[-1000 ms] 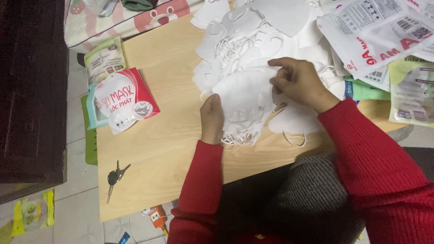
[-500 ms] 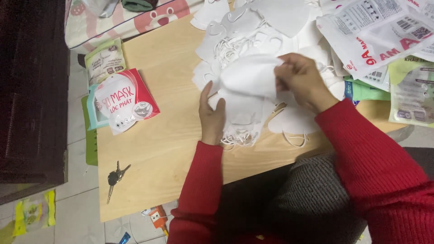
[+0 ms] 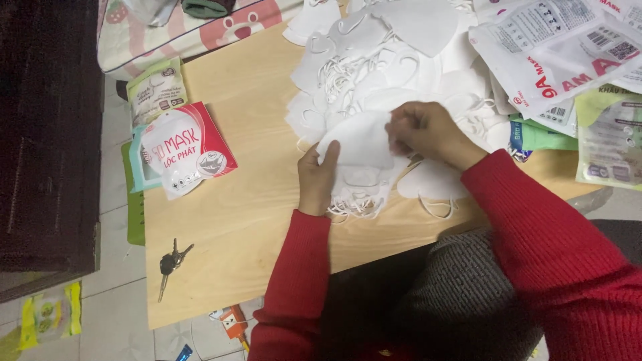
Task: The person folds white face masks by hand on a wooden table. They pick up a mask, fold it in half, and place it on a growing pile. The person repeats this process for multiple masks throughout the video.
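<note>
A folded white face mask (image 3: 358,140) is held between both hands above a small stack of masks (image 3: 361,190) near the table's front edge. My left hand (image 3: 317,175) grips its left edge with the thumb on top. My right hand (image 3: 426,134) pinches its right edge. Behind them a big loose heap of white masks (image 3: 394,60) with ear loops covers the far middle of the light wooden table (image 3: 247,214). Both sleeves are red.
A red and white mask packet (image 3: 187,148) lies on green packets at the table's left edge. A bunch of keys (image 3: 170,264) rests near the front left corner. Printed packets (image 3: 568,60) pile up at the right. A dark cabinet (image 3: 47,134) stands left.
My right hand has lifted one mask off the stack and drawn it up; my left hand rose from the stack and took the mask's left edge.
</note>
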